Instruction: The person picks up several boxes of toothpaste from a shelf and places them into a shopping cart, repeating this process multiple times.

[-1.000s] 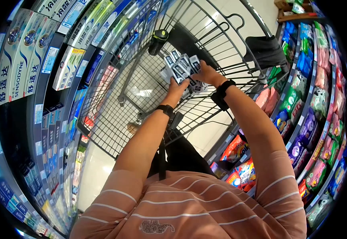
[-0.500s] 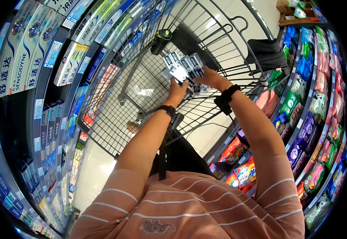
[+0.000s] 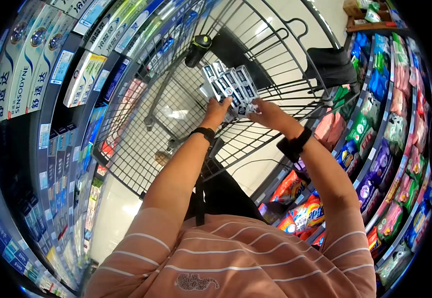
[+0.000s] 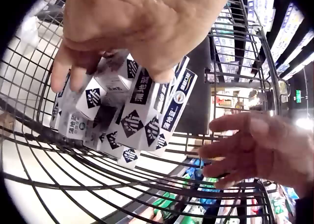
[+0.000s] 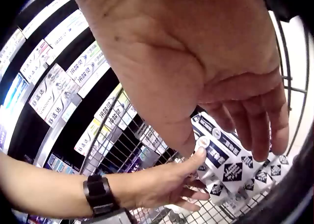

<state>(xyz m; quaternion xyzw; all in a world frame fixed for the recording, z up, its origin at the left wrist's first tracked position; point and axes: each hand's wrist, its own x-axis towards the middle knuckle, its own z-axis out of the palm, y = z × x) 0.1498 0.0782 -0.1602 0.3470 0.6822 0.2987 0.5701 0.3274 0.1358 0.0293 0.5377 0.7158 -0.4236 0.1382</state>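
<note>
Several white-and-navy toothpaste boxes (image 3: 229,84) lie stacked in a loose pile inside the shopping cart (image 3: 141,129). My left hand (image 3: 216,112) holds boxes at the near-left side of the pile. In the left wrist view, the left hand's thumb (image 4: 159,72) lies on a box and its fingers reach down the other side. My right hand (image 3: 274,117) is at the pile's right corner with nothing in its grasp. Its fingers (image 4: 230,145) are spread loosely, a little apart from the boxes in the left wrist view.
Shelves of toothpaste cartons (image 3: 27,74) run along the left, and bagged laundry goods (image 3: 365,124) line the right. A black bottle-like object (image 3: 198,50) stands in the cart beside a black panel (image 3: 241,54). A clear plastic piece (image 3: 175,113) lies on the cart floor.
My right hand has drawn back from the boxes, towards my body and to the right. The boxes on top now lie more evenly side by side. The left hand stays on the pile.
</note>
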